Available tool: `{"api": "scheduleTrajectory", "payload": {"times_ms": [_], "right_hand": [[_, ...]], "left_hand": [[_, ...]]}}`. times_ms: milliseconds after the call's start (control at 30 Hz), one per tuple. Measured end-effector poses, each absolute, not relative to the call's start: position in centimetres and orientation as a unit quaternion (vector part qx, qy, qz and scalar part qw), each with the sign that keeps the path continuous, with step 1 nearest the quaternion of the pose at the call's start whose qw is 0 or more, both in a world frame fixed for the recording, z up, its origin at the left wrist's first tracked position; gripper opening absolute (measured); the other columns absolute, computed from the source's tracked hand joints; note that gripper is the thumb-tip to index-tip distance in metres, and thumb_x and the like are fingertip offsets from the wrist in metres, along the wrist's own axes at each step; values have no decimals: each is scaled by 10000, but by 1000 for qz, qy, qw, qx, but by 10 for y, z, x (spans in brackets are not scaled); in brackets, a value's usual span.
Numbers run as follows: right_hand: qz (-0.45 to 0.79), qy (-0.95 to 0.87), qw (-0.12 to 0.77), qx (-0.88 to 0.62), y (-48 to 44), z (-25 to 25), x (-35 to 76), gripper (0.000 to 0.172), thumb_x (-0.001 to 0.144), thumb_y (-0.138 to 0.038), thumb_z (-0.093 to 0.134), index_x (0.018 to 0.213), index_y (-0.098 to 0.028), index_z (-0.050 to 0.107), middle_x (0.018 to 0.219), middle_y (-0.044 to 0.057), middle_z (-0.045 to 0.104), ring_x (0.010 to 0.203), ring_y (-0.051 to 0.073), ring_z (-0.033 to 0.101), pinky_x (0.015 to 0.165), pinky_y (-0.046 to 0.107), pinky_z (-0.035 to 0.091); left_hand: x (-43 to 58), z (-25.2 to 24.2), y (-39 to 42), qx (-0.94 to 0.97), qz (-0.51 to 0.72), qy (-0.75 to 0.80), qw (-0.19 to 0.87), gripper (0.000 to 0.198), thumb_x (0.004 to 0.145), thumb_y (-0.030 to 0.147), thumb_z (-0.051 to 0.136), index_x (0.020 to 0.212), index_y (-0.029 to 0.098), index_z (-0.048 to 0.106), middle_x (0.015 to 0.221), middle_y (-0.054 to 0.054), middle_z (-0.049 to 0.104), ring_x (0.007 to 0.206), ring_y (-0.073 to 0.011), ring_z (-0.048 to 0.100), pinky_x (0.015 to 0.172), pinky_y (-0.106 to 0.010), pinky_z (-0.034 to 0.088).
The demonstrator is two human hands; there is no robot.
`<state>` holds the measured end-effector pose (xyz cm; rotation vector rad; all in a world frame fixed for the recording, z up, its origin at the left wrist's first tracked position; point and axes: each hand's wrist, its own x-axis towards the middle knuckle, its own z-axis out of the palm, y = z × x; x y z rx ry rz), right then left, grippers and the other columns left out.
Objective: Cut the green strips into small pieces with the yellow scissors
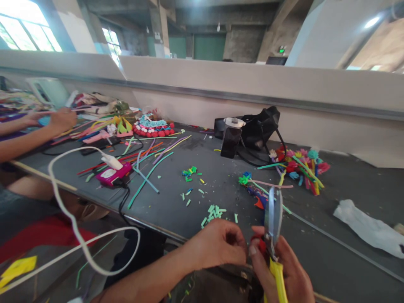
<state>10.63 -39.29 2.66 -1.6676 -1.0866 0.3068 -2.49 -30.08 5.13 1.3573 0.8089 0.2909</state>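
My right hand (292,269) is closed around yellow-handled scissors (273,221), whose blades point up and away from me. Between that hand's thumb and fingers shows a small red piece (260,243), too covered to name. My left hand (219,244) is close beside it, thumb and fingers curled together; whatever they pinch is hidden. Just beyond the left hand lies a pile of short pale green cut pieces (214,212). Behind the scissors are a green and blue fuzzy flower (245,178) and a pink stem (274,184).
A bunch of colourful fuzzy flowers (303,164) lies right, near a white crumpled sheet (368,225). A phone (231,142) leans by a black bag (260,126). Long fuzzy stems (151,176) and a magenta power strip (113,173) lie left. Another person's hand (63,120) works far left.
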Motion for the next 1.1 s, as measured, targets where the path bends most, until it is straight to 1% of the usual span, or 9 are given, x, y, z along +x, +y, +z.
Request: {"api": "scheduleTrajectory", "payload": {"times_ms": [100,200,333,467,533,667,800,900,1100], "right_hand": [[141,-437,539,-706,-394,28,103,358,797,-478,664,1027,-205,693,738,-8,716,575,128,671,554,163,528],[146,-437,528,-713,-393,27,103,395,800,-524,661,1036,-209,684,687,-22,684,532,122,635,546,175,522],[132,-489,496,-705,-393,19,102,398,845,-575,598,997,-217,685,684,-21,664,531,119,610,552,182,507],[86,-541,467,-694,-395,3,99,406,881,-574,564,1006,-202,668,774,15,683,576,130,627,598,203,515],[66,-562,456,-687,-395,-3,99,398,908,-556,536,1033,-198,656,807,35,693,594,137,641,589,208,515],[25,-606,410,-681,-395,-11,103,389,942,-551,483,1033,-223,673,812,38,715,592,146,664,544,214,510],[-9,-649,375,-662,-393,-13,112,385,943,-527,497,1055,-209,683,846,58,740,591,150,690,497,206,518],[-19,-665,355,-657,-392,-14,115,381,946,-510,502,1077,-196,674,838,61,744,594,156,701,512,210,539],[-37,-662,326,-674,-393,-19,117,423,968,-530,455,1104,-187,661,876,87,750,640,176,718,533,228,553]], "left_hand": [[-24,49,-300,556,143,350,740,66,579,211,619,622,166,598,561,56,487,541,-80,364,530,-229,269],[-25,51,-298,504,219,344,761,70,587,220,634,621,167,604,553,56,469,535,-79,336,538,-237,244],[-26,57,-293,436,373,361,735,88,599,228,657,626,160,608,597,31,507,604,-98,398,603,-241,290],[-25,56,-291,384,450,369,717,89,630,224,655,658,170,589,638,14,533,651,-121,452,641,-257,331],[-25,54,-291,370,472,368,710,99,654,232,660,675,173,583,655,9,542,655,-124,458,645,-262,347],[-24,53,-294,353,504,352,705,122,676,249,668,680,174,572,653,14,533,658,-122,455,654,-261,369],[-23,56,-296,338,514,344,709,142,674,261,683,697,175,572,649,22,528,650,-117,453,652,-256,375],[-22,56,-297,336,515,354,705,147,674,266,686,705,177,574,650,24,533,635,-114,457,640,-253,376],[-20,55,-297,343,519,367,692,146,679,265,680,685,182,559,631,32,522,604,-107,456,621,-249,372]]}}
